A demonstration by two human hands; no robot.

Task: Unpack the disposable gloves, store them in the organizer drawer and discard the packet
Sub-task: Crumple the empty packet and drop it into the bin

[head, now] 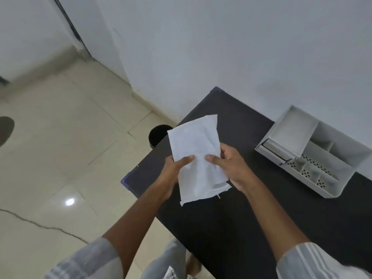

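Pinching the white packet (196,156) at mid-height, the left hand (174,168) and right hand (227,166) clamp it from both sides above the dark counter (261,208). Better to shift fingers toward one end before tearing; the organizer (314,152) waits near right.

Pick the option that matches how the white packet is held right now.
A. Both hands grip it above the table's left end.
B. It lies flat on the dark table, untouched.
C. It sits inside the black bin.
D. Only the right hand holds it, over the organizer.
A: the left hand and right hand each pinch the white packet, thumbs on its face, holding it up over the dark table, away from the organizer.
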